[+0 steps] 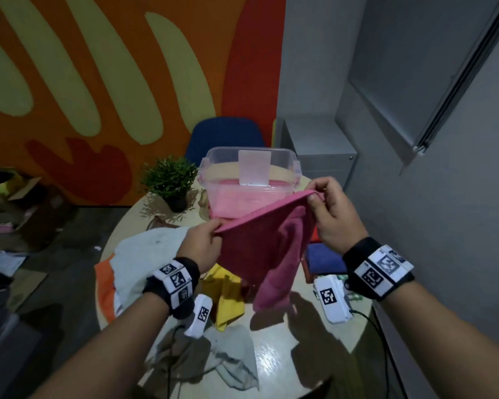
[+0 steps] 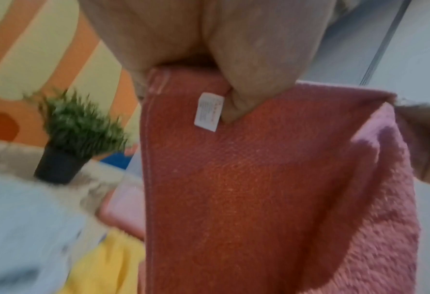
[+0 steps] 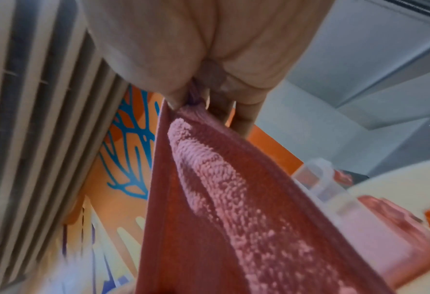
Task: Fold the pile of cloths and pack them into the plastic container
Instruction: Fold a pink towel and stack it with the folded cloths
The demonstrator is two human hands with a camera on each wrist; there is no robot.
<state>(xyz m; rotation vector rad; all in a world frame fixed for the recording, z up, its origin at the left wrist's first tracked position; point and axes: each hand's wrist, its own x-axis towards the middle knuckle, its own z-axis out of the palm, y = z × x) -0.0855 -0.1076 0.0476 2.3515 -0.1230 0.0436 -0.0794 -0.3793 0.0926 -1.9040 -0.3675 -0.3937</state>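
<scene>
I hold a pink cloth (image 1: 260, 243) in the air over the round table (image 1: 285, 355). My left hand (image 1: 205, 240) pinches its left top corner, and my right hand (image 1: 326, 208) pinches the right top corner higher up. The cloth (image 2: 246, 189) hangs down between them, with a white label (image 2: 206, 111) by my left fingers. In the right wrist view the cloth (image 3: 209, 199) drops from my pinching fingers (image 3: 244, 117). Behind it stands the clear plastic container (image 1: 251, 180) with a pink cloth inside. Loose cloths lie beneath: white (image 1: 150, 251), yellow (image 1: 228, 295), orange (image 1: 104, 286), grey (image 1: 234, 355) and blue (image 1: 326, 257).
A small potted plant (image 1: 170, 180) stands on the table left of the container. A blue chair (image 1: 225, 136) sits behind it, against the orange patterned wall. A grey cabinet (image 1: 320, 151) stands at the right. Cardboard boxes (image 1: 20, 203) lie on the floor at the left.
</scene>
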